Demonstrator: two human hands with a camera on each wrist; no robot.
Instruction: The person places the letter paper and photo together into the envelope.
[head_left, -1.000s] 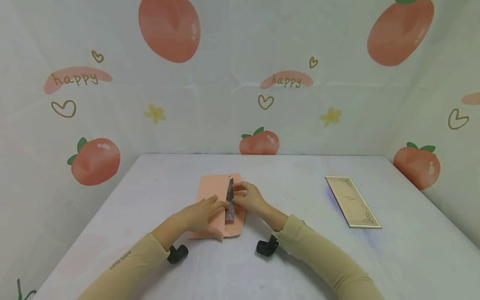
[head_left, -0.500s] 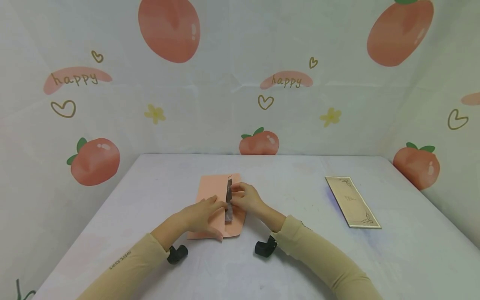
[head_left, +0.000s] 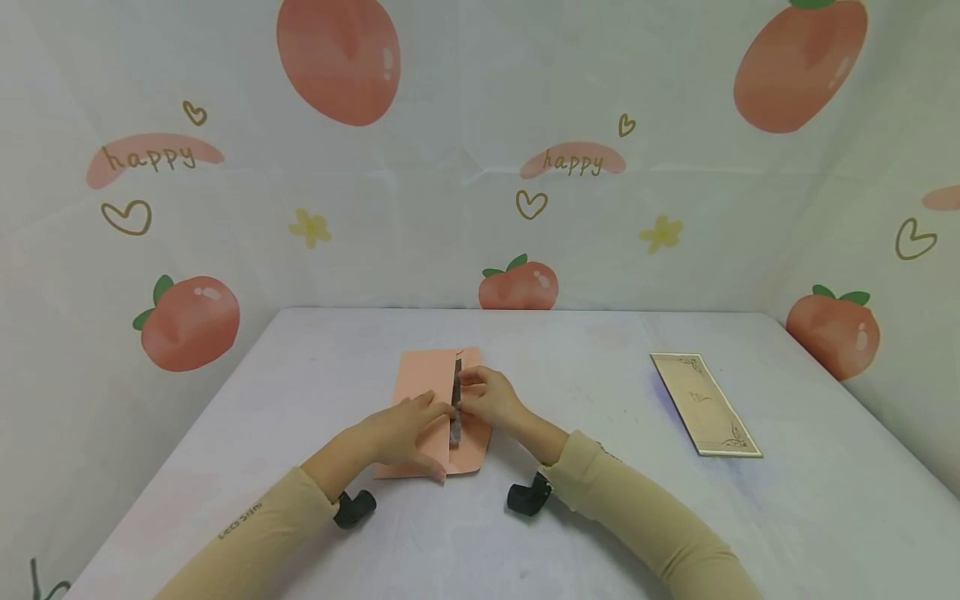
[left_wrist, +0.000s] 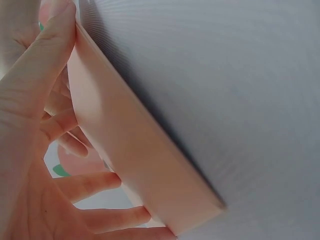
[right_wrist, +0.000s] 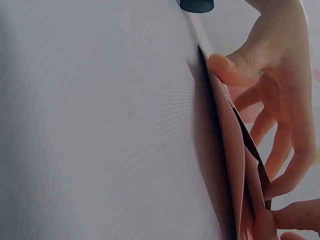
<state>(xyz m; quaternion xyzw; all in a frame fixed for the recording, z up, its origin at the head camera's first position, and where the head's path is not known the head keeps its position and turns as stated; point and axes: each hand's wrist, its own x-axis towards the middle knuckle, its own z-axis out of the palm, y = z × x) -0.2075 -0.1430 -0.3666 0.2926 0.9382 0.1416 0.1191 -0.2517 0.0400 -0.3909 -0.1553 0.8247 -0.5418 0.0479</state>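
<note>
Fingers spread, the left hand point(head_left: 405, 429) presses the pink envelope point(head_left: 424, 372). The right hand point(head_left: 497, 402) pinches a dark slip point(head_left: 456, 387) partly inside it.

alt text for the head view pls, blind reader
A person's right grip holds a grey slip at the opening of a peach envelope while the left grip rests on it. An ornate tan card lies farther right on the white table.

Env point(head_left: 423, 372): pch | panel point(head_left: 707, 405): tan, dk scrolls | bkdrp point(head_left: 435, 192): wht, fruit print
</note>
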